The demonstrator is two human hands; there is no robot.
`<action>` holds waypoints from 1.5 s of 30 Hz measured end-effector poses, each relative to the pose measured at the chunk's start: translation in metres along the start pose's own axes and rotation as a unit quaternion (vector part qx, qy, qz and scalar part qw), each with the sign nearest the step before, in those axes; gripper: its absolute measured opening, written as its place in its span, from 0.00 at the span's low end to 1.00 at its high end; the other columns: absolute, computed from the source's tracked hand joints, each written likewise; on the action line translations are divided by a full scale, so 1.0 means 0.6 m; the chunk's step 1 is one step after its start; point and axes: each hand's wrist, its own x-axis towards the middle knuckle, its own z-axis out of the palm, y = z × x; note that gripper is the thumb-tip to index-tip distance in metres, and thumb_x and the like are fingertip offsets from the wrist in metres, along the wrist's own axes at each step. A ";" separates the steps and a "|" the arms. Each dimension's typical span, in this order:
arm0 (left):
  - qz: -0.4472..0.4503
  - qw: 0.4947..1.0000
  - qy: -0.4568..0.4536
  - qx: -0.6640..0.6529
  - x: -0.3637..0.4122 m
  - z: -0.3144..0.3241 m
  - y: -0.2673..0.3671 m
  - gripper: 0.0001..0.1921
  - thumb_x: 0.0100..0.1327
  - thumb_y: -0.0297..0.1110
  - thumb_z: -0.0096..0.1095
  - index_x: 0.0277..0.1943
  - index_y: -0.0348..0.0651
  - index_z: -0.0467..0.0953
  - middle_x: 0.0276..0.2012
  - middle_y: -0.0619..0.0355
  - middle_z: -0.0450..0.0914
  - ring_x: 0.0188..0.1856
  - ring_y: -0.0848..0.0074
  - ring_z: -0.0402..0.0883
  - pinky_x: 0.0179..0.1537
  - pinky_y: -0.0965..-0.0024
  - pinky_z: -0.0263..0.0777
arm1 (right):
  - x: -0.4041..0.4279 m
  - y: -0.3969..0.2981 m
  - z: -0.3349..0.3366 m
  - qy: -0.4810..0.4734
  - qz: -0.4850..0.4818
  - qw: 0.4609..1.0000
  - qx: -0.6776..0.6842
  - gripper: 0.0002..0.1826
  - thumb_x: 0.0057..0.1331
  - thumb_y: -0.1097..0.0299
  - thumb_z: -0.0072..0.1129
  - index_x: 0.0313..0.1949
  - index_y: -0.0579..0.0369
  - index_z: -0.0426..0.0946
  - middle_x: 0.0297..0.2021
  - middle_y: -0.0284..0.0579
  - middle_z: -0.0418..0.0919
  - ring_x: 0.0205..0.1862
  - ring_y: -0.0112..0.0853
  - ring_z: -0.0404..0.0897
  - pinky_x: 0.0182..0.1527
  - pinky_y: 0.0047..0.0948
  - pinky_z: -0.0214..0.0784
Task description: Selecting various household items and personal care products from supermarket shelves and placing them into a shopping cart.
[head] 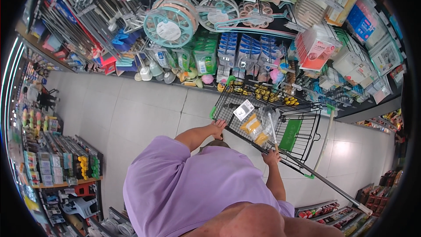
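A black wire shopping cart [232, 131] with green corner pieces stands in front of me. My left hand [218, 129] is beside its near left corner, palm turned up and fingers spread, holding nothing. Around the cart's near rim curl the fingers of my right hand [272, 157], close to a white-handled item [272, 128] in clear wrap. Inside the basket lie a carded product [243, 109] and a yellow package [252, 126]. A long grey pole [324, 181] slants over the near rim, out past the cart's handle side. Its far end inside the basket is hard to make out.
A shelf wall beyond the cart carries round hangers [168, 30], green packs [204, 54], blue-topped packs [249, 49] and toilet brushes [145, 71]. Display shelves [65, 161] stand at left, more racks [320, 209] at lower right. Another person [33, 92] is far left in the aisle.
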 end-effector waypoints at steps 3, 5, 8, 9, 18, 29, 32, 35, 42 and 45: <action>0.001 1.000 0.001 -0.004 0.000 0.000 -0.002 0.60 0.58 0.60 0.65 0.77 0.41 0.29 0.78 0.47 0.27 0.79 0.52 0.28 0.75 0.43 0.36 | 0.002 0.000 0.007 0.004 -0.005 1.000 0.005 0.34 0.60 0.38 0.61 0.61 0.41 0.74 0.65 0.51 0.65 0.71 0.53 0.56 0.70 0.62 0.40; -0.005 1.000 0.001 -0.002 0.001 0.001 0.000 0.60 0.58 0.60 0.65 0.77 0.41 0.29 0.78 0.47 0.28 0.79 0.52 0.28 0.75 0.43 0.36 | 0.004 0.003 0.009 0.011 -0.013 1.000 0.009 0.34 0.60 0.37 0.60 0.60 0.43 0.75 0.65 0.51 0.65 0.70 0.56 0.56 0.69 0.62 0.40; -0.009 1.000 0.002 -0.002 0.004 0.005 0.000 0.60 0.58 0.60 0.65 0.77 0.41 0.29 0.78 0.47 0.28 0.79 0.52 0.28 0.75 0.43 0.36 | 0.004 0.004 0.011 0.014 -0.014 1.000 0.009 0.34 0.60 0.37 0.60 0.60 0.42 0.75 0.64 0.51 0.66 0.70 0.56 0.56 0.69 0.62 0.40; -0.008 1.000 0.002 -0.001 0.003 0.004 0.000 0.60 0.58 0.60 0.65 0.77 0.41 0.29 0.78 0.47 0.28 0.79 0.52 0.28 0.75 0.43 0.36 | 0.006 0.003 0.012 0.016 -0.013 1.000 0.009 0.34 0.60 0.37 0.60 0.59 0.42 0.75 0.64 0.52 0.66 0.70 0.56 0.56 0.69 0.62 0.40; -0.008 1.000 0.006 -0.002 0.002 0.007 0.000 0.60 0.59 0.59 0.65 0.77 0.41 0.29 0.78 0.47 0.29 0.79 0.52 0.28 0.75 0.43 0.36 | -0.001 -0.004 0.000 -0.003 0.006 1.000 -0.001 0.34 0.59 0.38 0.62 0.62 0.37 0.74 0.66 0.49 0.64 0.71 0.49 0.56 0.70 0.59 0.38; -0.016 0.999 0.039 -0.025 0.018 0.021 -0.006 0.60 0.53 0.57 0.71 0.77 0.44 0.35 0.78 0.52 0.34 0.79 0.54 0.31 0.74 0.42 0.38 | 0.006 0.001 0.014 0.025 -0.014 0.999 0.020 0.33 0.59 0.39 0.61 0.59 0.41 0.76 0.64 0.52 0.66 0.70 0.56 0.56 0.69 0.62 0.40; -0.011 1.000 0.012 0.009 0.010 0.010 -0.006 0.60 0.58 0.59 0.66 0.77 0.41 0.29 0.79 0.48 0.29 0.79 0.52 0.29 0.74 0.43 0.38 | 0.008 -0.002 0.016 0.018 -0.017 0.999 0.020 0.34 0.59 0.39 0.61 0.60 0.41 0.75 0.65 0.52 0.65 0.71 0.55 0.55 0.69 0.63 0.39; -0.014 1.000 0.009 0.009 0.006 0.007 -0.004 0.60 0.58 0.59 0.66 0.77 0.41 0.29 0.79 0.48 0.29 0.79 0.53 0.29 0.74 0.43 0.38 | 0.011 -0.002 0.015 0.012 -0.015 1.000 0.016 0.34 0.59 0.39 0.60 0.61 0.41 0.74 0.65 0.52 0.65 0.71 0.55 0.55 0.69 0.64 0.38; -0.016 1.000 0.009 0.009 0.003 0.003 0.000 0.60 0.58 0.59 0.66 0.77 0.42 0.29 0.79 0.48 0.30 0.79 0.53 0.30 0.75 0.43 0.38 | 0.009 -0.002 0.012 0.008 -0.013 1.000 0.014 0.34 0.59 0.39 0.61 0.61 0.41 0.74 0.65 0.52 0.65 0.71 0.55 0.55 0.70 0.63 0.39; -0.018 1.000 0.010 0.014 0.008 0.006 -0.006 0.60 0.58 0.59 0.66 0.77 0.42 0.30 0.79 0.48 0.30 0.79 0.53 0.30 0.74 0.43 0.39 | 0.008 -0.008 0.013 0.008 -0.011 1.000 0.015 0.34 0.60 0.39 0.61 0.61 0.41 0.74 0.65 0.52 0.65 0.71 0.55 0.55 0.70 0.63 0.39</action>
